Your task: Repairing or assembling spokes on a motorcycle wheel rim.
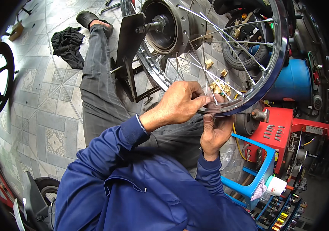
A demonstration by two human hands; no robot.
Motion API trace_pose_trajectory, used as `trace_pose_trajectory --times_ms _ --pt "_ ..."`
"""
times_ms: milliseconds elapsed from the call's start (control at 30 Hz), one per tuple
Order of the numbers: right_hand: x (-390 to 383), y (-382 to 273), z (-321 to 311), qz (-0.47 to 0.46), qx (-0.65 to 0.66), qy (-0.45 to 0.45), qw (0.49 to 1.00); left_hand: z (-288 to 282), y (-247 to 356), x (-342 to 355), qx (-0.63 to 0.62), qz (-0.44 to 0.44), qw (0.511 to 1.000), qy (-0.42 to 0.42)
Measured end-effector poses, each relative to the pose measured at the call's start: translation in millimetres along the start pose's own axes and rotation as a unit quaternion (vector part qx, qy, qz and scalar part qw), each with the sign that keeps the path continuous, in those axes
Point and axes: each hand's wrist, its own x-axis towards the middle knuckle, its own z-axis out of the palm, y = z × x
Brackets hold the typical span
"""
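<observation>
A motorcycle wheel stands in front of me, its shiny rim (281,65) partly laced with silver spokes (232,40) around a grey drum hub (178,29). The hub's axle sits against a dark metal stand (128,46). At the near edge of the rim, my left hand (178,102) pinches closed at the lower end of a spoke; its fingertips partly hide the spot. My right hand (216,134) is closed on the rim from below, thumb up against its outer side, and some of its fingers are hidden behind it.
A blue stool frame (262,146) and a red machine (274,133) with small metal parts on top stand at right, near a blue tank (291,81). Gold-coloured scraps (220,86) lie beyond the rim. A black cloth (67,46) is on the tiled floor at left.
</observation>
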Motion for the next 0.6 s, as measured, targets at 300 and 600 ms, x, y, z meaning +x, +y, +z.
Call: trace_pose_trajectory --times_ms 300,600 --pt "1 -3 0 0.009 0.014 0.002 1.000 13 0 3 0.006 0.015 0.998 0.055" --pt "2 -4 0 0.003 -0.009 0.020 1.000 17 2 2 0.002 0.041 0.996 0.081"
